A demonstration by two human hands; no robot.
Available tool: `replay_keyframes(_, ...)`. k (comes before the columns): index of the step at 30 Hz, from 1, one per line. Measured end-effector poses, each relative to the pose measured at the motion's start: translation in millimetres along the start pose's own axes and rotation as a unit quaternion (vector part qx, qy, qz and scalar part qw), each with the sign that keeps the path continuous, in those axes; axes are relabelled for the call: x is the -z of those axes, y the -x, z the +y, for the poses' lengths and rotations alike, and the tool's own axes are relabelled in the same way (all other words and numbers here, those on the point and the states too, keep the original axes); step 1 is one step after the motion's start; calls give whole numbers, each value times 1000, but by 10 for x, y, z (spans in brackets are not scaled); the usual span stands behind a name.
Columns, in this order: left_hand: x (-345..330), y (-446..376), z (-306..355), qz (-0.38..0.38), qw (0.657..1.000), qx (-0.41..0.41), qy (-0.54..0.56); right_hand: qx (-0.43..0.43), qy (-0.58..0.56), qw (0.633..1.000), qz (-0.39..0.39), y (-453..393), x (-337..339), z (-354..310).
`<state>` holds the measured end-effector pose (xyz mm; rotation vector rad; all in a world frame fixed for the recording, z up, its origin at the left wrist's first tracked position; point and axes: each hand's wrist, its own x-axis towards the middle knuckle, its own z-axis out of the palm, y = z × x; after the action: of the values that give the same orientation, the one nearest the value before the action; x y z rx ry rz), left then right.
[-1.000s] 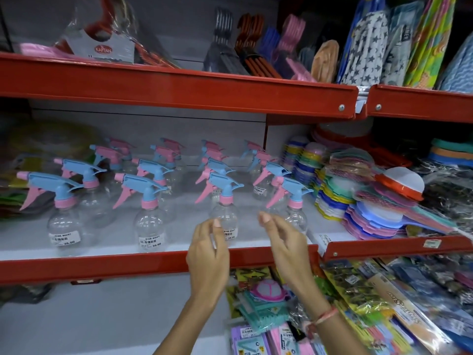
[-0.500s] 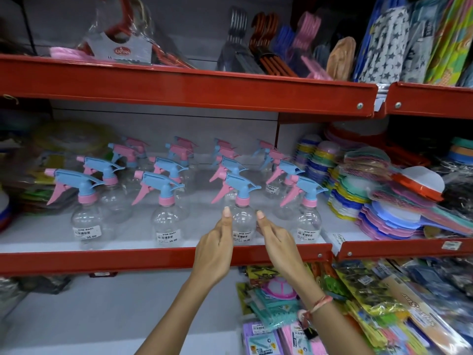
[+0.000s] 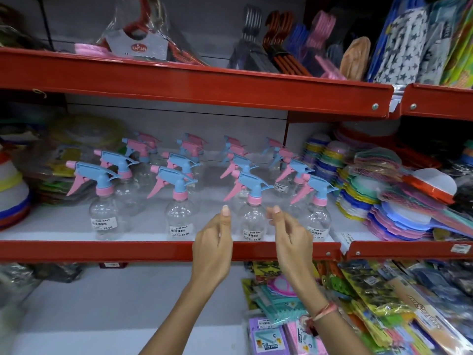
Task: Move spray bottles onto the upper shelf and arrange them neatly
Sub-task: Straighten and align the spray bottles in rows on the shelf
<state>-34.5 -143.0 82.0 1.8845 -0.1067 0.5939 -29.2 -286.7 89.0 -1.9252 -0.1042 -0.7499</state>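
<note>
Where bottles (image 3: 252, 219) stand: white shelf (image 3: 58, 226) (red-edged).

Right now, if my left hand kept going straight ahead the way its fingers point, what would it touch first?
Probably the clear spray bottle in the front row, just right of the left hand; depth is unclear, so it might slip past into the gap beside it.

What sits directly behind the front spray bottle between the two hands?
Behind the front spray bottle stands a file of more spray bottles, blue and pink heads showing. Their clear bodies are mostly hidden or blurred.
</note>
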Motion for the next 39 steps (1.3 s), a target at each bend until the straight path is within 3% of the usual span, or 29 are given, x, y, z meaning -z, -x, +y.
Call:
replay_keyframes(2,142,18,-104,85,996,-19,12,26,-48,998,15,67,-99,-108)
replay_keyframes(5,433,0,-250,166,986,-20,0,14,-103,992,-68,144,-361,-282)
replay_keyframes(7,608,-33,-314,172,985,4,-21,-9,-92,986,-139,150,-577,-363)
replay_keyframes(10,760,-96,-357,117,991,40,-44,-34,-54,979,-194,115,-858,-446)
replay_keyframes(18,1001,-275,-403,-10,996,79,-52,-86,-53,979,-179,114,-1169,-435)
replay_keyframes(26,1152,-274,-495,-28,996,86,-17,-124,-76,980,-137,253,-1209,-373)
replay_keyframes(30,1189,-303,-489,-45,996,76,-19,-100,-44,988,-111,285,-1225,-395)
replay_keyframes(35,1397,-290,-651,59,998,14,-14,-3,-67,998,0,406,-1309,-700)
replay_keyframes(39,1786,-313,-835,143,989,-6,-31,28,-108,984,-137,534,-1639,-1002)
